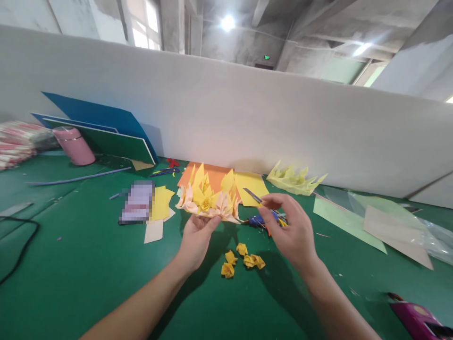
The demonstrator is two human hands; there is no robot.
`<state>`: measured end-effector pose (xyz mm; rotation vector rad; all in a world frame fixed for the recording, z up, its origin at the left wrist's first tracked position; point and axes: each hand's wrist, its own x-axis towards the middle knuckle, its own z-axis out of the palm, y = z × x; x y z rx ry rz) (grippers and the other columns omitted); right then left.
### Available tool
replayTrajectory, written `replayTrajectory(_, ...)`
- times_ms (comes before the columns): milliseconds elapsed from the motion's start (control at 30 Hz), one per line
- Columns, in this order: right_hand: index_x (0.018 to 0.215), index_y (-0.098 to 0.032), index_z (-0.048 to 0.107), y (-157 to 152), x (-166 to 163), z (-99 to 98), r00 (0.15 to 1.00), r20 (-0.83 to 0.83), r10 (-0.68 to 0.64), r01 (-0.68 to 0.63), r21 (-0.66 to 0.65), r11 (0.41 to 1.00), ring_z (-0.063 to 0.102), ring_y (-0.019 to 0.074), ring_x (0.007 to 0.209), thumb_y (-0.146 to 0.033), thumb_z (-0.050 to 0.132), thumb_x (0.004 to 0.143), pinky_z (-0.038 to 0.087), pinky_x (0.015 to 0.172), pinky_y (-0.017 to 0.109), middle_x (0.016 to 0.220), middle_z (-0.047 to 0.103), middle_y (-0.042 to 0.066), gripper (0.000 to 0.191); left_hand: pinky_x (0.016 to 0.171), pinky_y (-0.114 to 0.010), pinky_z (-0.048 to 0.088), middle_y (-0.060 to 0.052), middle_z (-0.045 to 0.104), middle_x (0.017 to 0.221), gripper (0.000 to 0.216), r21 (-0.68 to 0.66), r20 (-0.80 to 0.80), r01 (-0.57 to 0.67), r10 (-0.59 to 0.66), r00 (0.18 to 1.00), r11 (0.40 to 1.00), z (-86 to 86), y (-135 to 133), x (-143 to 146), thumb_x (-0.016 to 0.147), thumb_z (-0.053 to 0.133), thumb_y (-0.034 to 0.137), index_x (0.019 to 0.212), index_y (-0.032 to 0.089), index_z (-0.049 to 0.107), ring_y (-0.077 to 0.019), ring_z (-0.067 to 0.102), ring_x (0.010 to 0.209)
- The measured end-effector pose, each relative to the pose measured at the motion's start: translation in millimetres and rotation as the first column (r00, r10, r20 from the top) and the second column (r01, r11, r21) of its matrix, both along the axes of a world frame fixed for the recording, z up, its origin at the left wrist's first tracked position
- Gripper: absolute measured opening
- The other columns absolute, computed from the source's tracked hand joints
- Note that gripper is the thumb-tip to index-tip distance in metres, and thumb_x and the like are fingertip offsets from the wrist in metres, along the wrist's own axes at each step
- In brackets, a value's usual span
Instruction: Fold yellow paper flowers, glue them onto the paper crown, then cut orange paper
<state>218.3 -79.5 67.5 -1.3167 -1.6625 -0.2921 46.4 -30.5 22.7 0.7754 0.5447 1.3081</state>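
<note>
My left hand [198, 236] grips the lower edge of a paper crown [201, 186], thumb in front. Tall yellow points rise from the crown, with pink folded flowers and a yellow paper rose along its front. To its right, my right hand [292, 226] is closed on slim metal tweezers [253, 195], whose tip points up and left towards the crown without touching it. Beyond the right hand lies a blue glue gun [260, 220], partly hidden by the fingers. Several small yellow paper roses [249, 261] rest on the green table below both hands.
A paler yellow paper crown [295, 179] stands by the white partition [247, 113]. Left are a phone [138, 203], yellow paper pieces [159, 203], a utility knife [165, 172], a pink bottle [75, 146] and leaning boards [106, 141]. Right are paper sheets [347, 224] and a magenta device [417, 316].
</note>
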Motion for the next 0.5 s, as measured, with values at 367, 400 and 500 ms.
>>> replayTrajectory(367, 0.076, -0.021, 0.051, -9, 93, -76.1, 0.897, -0.054, -0.439, 0.262, -0.734, 0.626, 0.059, 0.0241, 0.069, -0.058, 0.055, 0.065, 0.045, 0.064, 0.036, 0.073, 0.06, 0.007, 0.039, 0.099, -0.035, 0.044, 0.0, 0.057, 0.132, 0.074, 0.038, 0.064, -0.104, 0.101, 0.993, 0.994, -2.0, 0, 2, 0.06, 0.076, 0.007, 0.122, 0.035, 0.049, -0.0196, 0.052, 0.121)
replayTrajectory(400, 0.075, -0.021, 0.05, -10, 93, -76.3, 0.9, -0.043, -0.433, 0.257, -0.751, 0.609, 0.059, 0.0236, 0.068, -0.058, 0.057, 0.064, 0.045, 0.062, 0.035, 0.073, 0.061, 0.006, 0.039, 0.098, -0.033, 0.045, -0.001, 0.059, 0.129, 0.073, 0.024, 0.072, -0.119, 0.117, 0.99, 0.993, -1.6, 1, 2, 0.059, 0.076, 0.006, 0.121, 0.033, 0.05, -0.0196, 0.054, 0.119)
replayTrajectory(500, 0.075, -0.021, 0.051, -11, 87, -71.2, 0.906, -0.006, -0.423, 0.256, -0.788, 0.56, 0.059, 0.022, 0.065, -0.056, 0.059, 0.063, 0.042, 0.058, 0.031, 0.07, 0.06, 0.003, 0.038, 0.096, -0.03, 0.046, -0.003, 0.066, 0.12, 0.066, -0.052, 0.097, -0.139, 0.143, 0.985, 0.989, -1.2, 3, 3, 0.056, 0.077, 0.007, 0.116, 0.028, 0.057, -0.0213, 0.057, 0.115)
